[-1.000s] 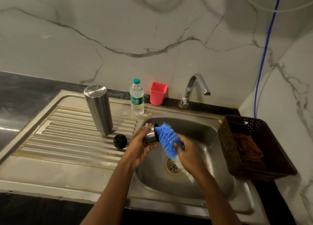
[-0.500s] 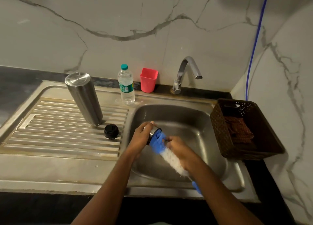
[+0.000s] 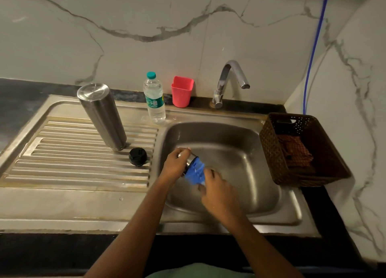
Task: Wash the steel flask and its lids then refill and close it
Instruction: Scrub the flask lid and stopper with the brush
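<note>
L hand (image 3: pixel 175 167) grip is clamping steel lid (image 3: pixel 191 159) over sink (image 3: pixel 229 135); R hand (image 3: pixel 219 194) is gripping blue brush (image 3: pixel 195 172) against it. Left of basin, steel flask (image 3: pixel 102 116) is standing w/ black lid (image 3: pixel 137 157) beside. Green label on water bottle (image 3: pixel 154 98) unreadable.

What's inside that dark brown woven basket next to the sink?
A crumpled reddish-brown checked cloth lies inside the dark brown perforated basket. Anything beneath the cloth is hidden.
</note>
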